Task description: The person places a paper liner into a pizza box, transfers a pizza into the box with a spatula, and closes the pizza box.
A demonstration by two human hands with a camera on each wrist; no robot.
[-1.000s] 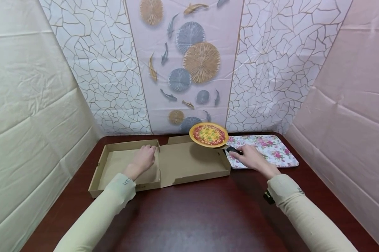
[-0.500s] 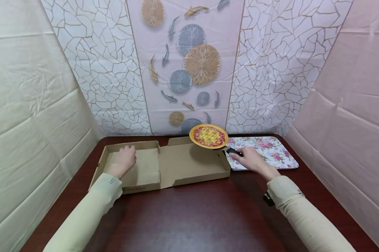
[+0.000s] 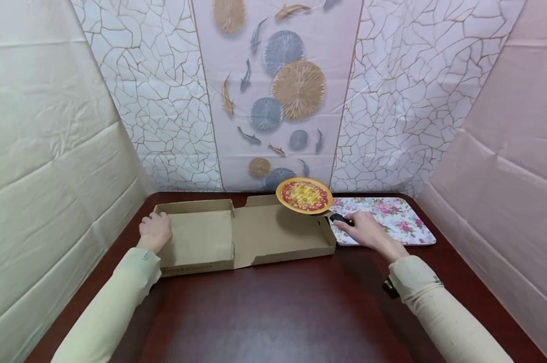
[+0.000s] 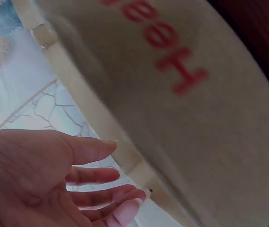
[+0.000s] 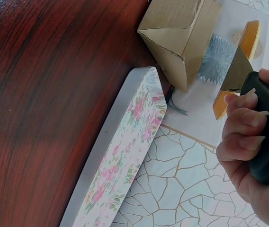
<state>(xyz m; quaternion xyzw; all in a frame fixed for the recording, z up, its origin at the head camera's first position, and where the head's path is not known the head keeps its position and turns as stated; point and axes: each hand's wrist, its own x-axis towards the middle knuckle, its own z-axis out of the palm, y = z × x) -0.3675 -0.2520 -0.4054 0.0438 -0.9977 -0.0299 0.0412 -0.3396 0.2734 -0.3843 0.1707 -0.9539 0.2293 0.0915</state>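
The pizza [image 3: 305, 195], a round disc with a smooth yellow-orange rim and red, yellow and green topping, is held above the far right corner of the box [image 3: 196, 237]. It sits on the server [image 5: 234, 73], whose flat, sheeny metal blade reaches under it. The server's smooth, rounded black handle [image 5: 268, 137] points to 4 o'clock from the pizza, and the right hand [image 3: 364, 229] curls its fingers firmly round it.

At the 9 o'clock edge of the box, the left hand [image 3: 155, 231] has its fingers loosely bent and parted, the tips near the wall; it holds nothing, and I cannot tell whether it touches the cardboard. The box lies opened out, both shallow halves matt brown cardboard with folded walls.

Between 3 and 4 o'clock from the pizza lies the board [image 3: 402, 222], glossy, round-cornered and thick-edged, printed with pink roses. All stand on the dark red, wood-grained table [image 3: 278, 312].

Red letters [image 4: 182, 71] on the cardboard read "Hea", the rest cut off. Print on the near wall is too small to read surely. The left cuff [image 3: 139, 267] bears small dark lettering, seemingly "Lets".
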